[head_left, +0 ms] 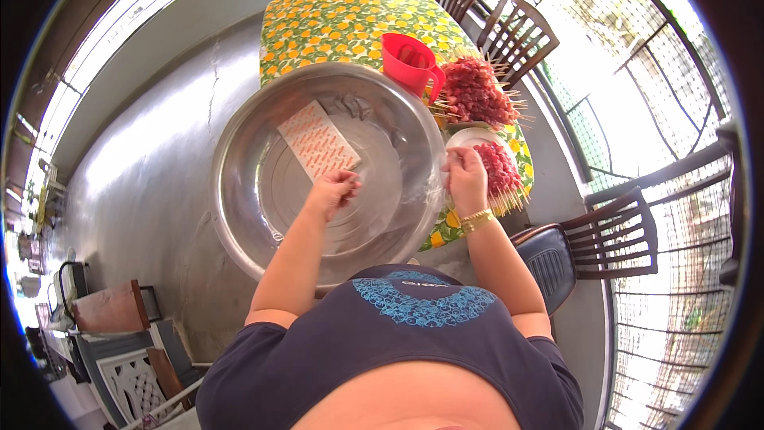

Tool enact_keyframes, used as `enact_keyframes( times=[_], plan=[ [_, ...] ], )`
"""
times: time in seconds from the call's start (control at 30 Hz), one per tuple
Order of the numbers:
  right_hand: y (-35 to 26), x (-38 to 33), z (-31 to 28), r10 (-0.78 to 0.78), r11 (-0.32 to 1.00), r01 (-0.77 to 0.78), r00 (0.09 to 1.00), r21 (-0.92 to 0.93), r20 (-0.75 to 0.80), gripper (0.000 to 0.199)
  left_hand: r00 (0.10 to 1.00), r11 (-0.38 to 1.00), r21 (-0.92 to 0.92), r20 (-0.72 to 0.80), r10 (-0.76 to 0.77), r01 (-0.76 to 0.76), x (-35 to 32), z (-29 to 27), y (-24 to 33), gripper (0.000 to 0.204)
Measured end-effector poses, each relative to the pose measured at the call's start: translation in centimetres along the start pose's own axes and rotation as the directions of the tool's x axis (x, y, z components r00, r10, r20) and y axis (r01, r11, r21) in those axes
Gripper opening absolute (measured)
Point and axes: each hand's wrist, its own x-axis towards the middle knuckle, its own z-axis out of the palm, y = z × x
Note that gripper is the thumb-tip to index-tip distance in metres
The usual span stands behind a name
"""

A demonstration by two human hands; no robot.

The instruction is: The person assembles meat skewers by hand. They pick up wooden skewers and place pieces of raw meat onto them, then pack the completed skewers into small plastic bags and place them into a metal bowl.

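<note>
Over the wide metal basin (239, 191), my left hand (336, 193) is closed, fingertips pressed together; what they hold is too small to make out. It is just beside the near end of a flat white packet with orange print (318, 139), which lies tilted inside the basin. My right hand (466, 177) pinches at the basin's right rim, and a faint see-through sheen, like clear plastic (426, 185), shows beside its fingers. Right behind that hand, skewered raw meat (497, 169) rests on a white plate (469, 137).
A bigger heap of raw meat skewers (475, 94) stands farther back, beside a red plastic jug (410, 60). Yellow-and-green patterned cloth (318, 24) covers the table. Wooden chairs (517, 32) line the right side, with another dark-seated chair (549, 267) nearer me.
</note>
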Motion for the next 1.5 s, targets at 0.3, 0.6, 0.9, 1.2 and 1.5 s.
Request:
enact_keyframes(
  times=[0.3, 0.6, 0.9, 1.2, 1.5],
  plan=[
    [-0.3, -6.0, 11.4, -0.225, 0.788, 0.524, 0.734, -0.323, 0.641, 0.034, 0.69, 0.848, 0.346, -0.495, 0.528, -0.401, -5.8, -0.7, 1.2, 0.022],
    [2.7, -6.6, 11.1, 0.094, 0.98, -0.188, 0.739, 0.07, 0.667, 0.017, 0.672, 0.72, 0.193, -0.263, 0.692, -0.667, -9.5, 5.3, -2.0, 0.038],
    [2.6, -6.5, 10.0, 0.033, 0.999, -0.006, 0.794, -0.046, 0.607, 0.021, 0.628, 0.472, 0.784, -0.138, 0.766, -0.403, -11.3, 7.2, -2.7, 0.03],
    [1.3, -1.3, 3.9, -0.366, 0.171, 0.594, 0.779, -0.786, 0.509, 0.042, 0.76, 0.633, 0.731, -0.252, 0.599, -0.255, -11.1, 1.7, -4.0, 0.014],
    [4.8, 3.4, -0.2, 0.129, 0.529, 0.18, 0.949, -0.83, 0.288, 0.093, 0.785, 0.623, 0.705, -0.153, 0.6, -0.339, -9.3, 2.8, -7.0, 0.018]
  ],
)
